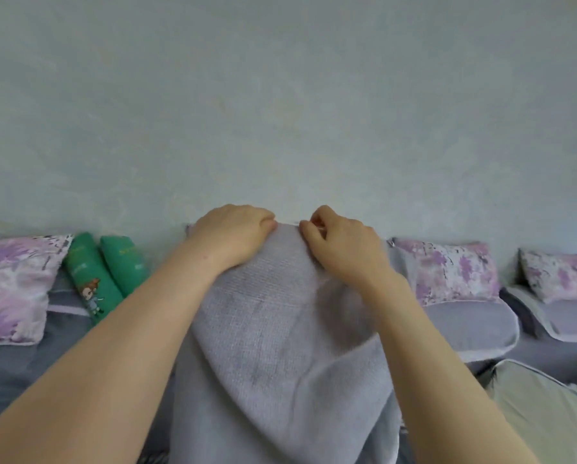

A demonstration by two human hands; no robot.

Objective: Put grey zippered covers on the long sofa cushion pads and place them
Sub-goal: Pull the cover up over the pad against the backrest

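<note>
A pale blue-grey wall [280, 95] filled the upper half of the view, and a sofa [19, 363] with dark grey seating ran along its foot. In the middle, nearest the camera, the grey cover [280, 329] stood upright in front of the sofa, its woven cloth creased and its top edge reaching the base of the wall. A pale beige cushion [541, 406] lay at lower right, below a lilac-grey seat cushion [464, 326]. Purple floral pillows leaned against the wall, one at left [9, 283] and two at right [454, 272] [561, 276]. Two green pillows [93, 279] stood beside the left floral one, the nearer printed with a cartoon figure. The left hand [233, 234] gripped the cover's top edge with fingers curled over it. The right hand [340, 242], just beside it, pinched that same edge between thumb and curled fingers; what exactly it pinched there was too small to tell.
</note>
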